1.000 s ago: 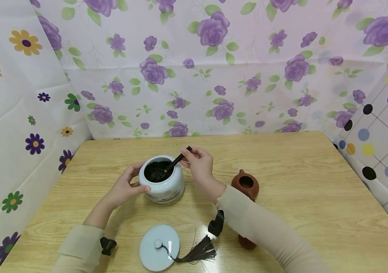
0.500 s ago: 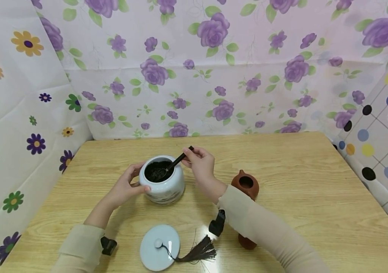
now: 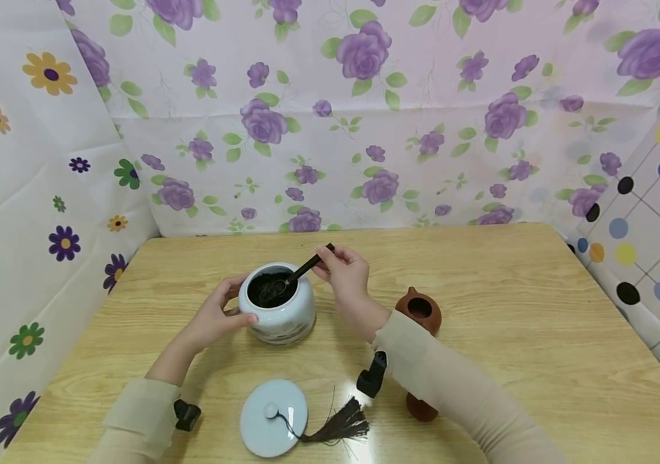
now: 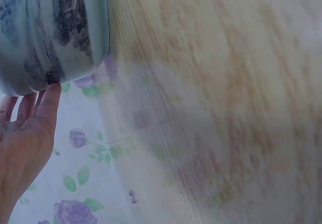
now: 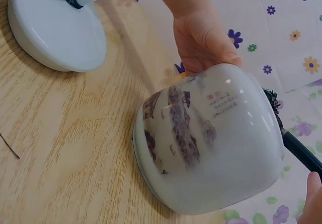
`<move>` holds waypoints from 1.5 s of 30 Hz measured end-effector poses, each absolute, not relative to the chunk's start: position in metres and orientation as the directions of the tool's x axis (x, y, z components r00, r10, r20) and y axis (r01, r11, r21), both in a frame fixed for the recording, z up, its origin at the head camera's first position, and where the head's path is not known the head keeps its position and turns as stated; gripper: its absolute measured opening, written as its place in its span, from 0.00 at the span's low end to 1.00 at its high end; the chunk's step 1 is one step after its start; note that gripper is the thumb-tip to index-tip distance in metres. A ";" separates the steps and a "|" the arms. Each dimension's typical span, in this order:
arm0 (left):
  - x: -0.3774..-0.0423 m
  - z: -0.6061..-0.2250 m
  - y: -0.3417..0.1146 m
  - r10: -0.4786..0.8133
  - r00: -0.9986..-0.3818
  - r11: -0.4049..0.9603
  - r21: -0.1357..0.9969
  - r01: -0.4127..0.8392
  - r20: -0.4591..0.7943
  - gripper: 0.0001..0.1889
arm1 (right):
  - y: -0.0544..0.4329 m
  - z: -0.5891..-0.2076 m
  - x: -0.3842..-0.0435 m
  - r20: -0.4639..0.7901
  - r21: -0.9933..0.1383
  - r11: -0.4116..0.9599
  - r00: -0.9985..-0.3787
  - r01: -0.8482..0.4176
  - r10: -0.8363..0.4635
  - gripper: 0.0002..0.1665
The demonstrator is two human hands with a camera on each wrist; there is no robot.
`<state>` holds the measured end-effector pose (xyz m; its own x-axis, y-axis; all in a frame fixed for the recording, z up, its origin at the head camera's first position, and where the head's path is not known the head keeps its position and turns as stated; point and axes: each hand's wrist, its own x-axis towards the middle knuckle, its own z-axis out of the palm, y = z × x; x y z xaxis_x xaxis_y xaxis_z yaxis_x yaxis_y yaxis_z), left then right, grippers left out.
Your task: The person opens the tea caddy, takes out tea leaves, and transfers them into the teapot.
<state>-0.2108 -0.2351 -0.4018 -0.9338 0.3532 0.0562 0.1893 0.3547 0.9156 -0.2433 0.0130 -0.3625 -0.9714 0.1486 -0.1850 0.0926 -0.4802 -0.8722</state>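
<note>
A white porcelain jar (image 3: pixel 283 320) with a grey painted scene stands on the wooden table, its mouth uncovered and dark loose tea leaves (image 3: pixel 263 290) inside. My left hand (image 3: pixel 218 317) holds its left side, thumb in front and fingers round the back. With thumb and fingers, my right hand (image 3: pixel 346 274) pinches the dark handle of a spoon (image 3: pixel 309 264), which slants down into the jar's mouth. In the right wrist view, a clump of dark leaves (image 5: pixel 271 101) shows just above the rim, at the end of the spoon (image 5: pixel 301 151).
The jar's pale round lid (image 3: pixel 274 428) lies nearer on the table, with a dark tassel (image 3: pixel 341 422) tied to its knob. A brown teapot (image 3: pixel 428 316) without a lid stands right of the jar, partly behind my right sleeve. A small brown piece (image 3: pixel 421 409) shows below the sleeve.
My right hand and the spoon have moved slightly up and to the right, and the spoon's bowl shows more clearly among the leaves. The left hand keeps its hold on the jar.
</note>
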 end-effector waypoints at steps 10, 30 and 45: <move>-0.212 -0.403 -0.235 0.350 -0.935 0.354 0.917 0.185 0.053 0.41 | 0.022 -0.359 -0.242 -0.212 -0.848 -0.518 -0.966 0.108 0.146 0.07; -0.212 -0.405 -0.236 0.348 -0.937 0.355 0.919 0.173 0.042 0.42 | 0.061 -0.352 -0.229 -0.193 -0.839 -0.537 -0.971 0.088 0.143 0.07; -0.212 -0.404 -0.235 0.343 -0.938 0.356 0.918 0.175 0.045 0.41 | 0.088 -0.360 -0.220 -0.235 -0.838 -0.532 -0.960 0.121 0.151 0.05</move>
<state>-0.2118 -0.2348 -0.4041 -0.9381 0.3434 0.0453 0.1746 0.3559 0.9181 -0.2200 0.0880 -0.3598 -0.9603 0.1508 -0.2348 0.1213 -0.5320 -0.8380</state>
